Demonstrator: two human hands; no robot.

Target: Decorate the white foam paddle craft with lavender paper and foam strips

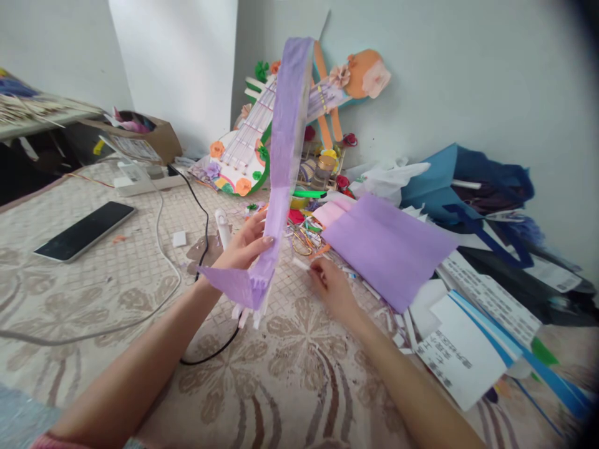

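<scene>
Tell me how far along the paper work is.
Looks done: the flower-trimmed, guitar-shaped piece, already strung. In hand: a long purple strip, bent near its lower end, in the left hand; the right hand is at a small white stick. Seemingly left: the purple sheet, lying unshaped.

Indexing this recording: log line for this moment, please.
left hand: holding up purple strip | right hand: at small white piece | purple sheet: right of hands | phone: left of hands

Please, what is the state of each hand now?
Left hand: closed, holding the long purple strip.
Right hand: fingers curled at a small white piece; grip cannot be told.
</scene>
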